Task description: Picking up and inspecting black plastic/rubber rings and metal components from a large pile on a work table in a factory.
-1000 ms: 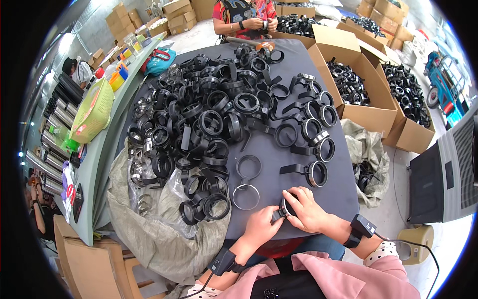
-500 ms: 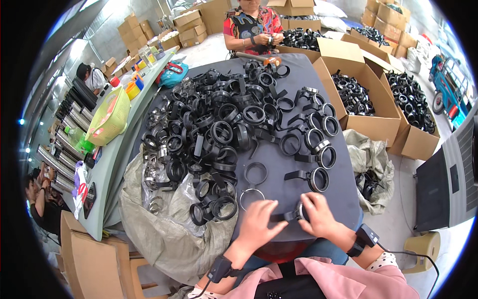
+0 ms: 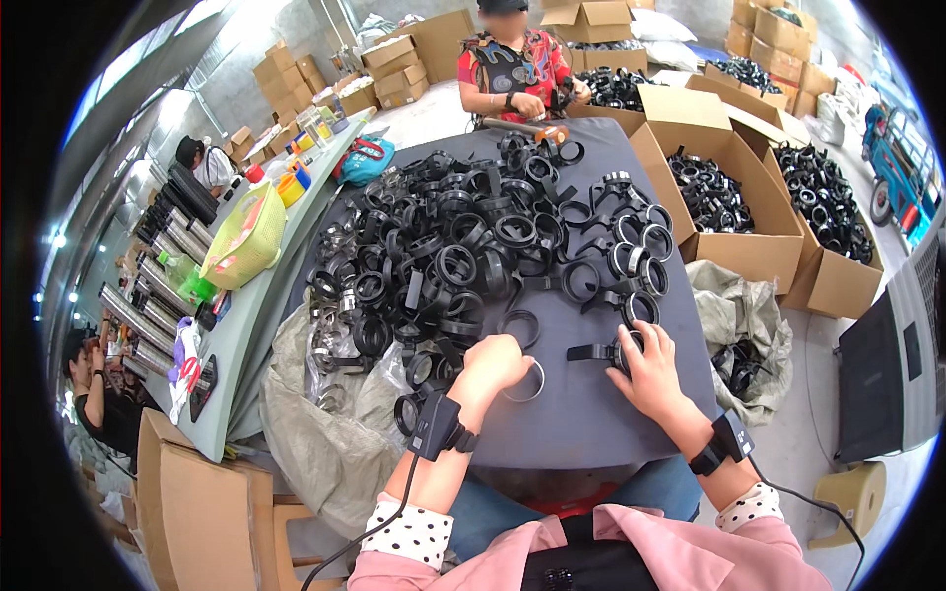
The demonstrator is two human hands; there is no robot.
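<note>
My left hand [image 3: 499, 362] is closed, fingers curled down beside a thin silver metal ring [image 3: 538, 384] and just below a loose black ring [image 3: 533, 323]; what its fingertips hold is hidden. At the near end of a row, my right hand [image 3: 650, 372] has its thumb and fingers around a black ring with a flat handle [image 3: 589, 352], which rests on the table with the handle pointing left. Just beyond lie several similar handled rings [image 3: 643, 307], some with silver inner bands. A large heap of black rings [image 3: 453, 236] spreads across the grey tabletop [image 3: 562, 424].
A woven sack [image 3: 305, 433] with clear plastic lies at the table's left side. Cardboard boxes [image 3: 759, 247] of black parts stand at the right. A co-worker [image 3: 517, 74] stands across the table near a hammer [image 3: 552, 134]. A yellow-green basket [image 3: 246, 239] sits on the left bench.
My right hand has moved forward with the handled black ring to the row's near end. My left hand has left that ring and moved to the loose rings. The view has shifted slightly.
</note>
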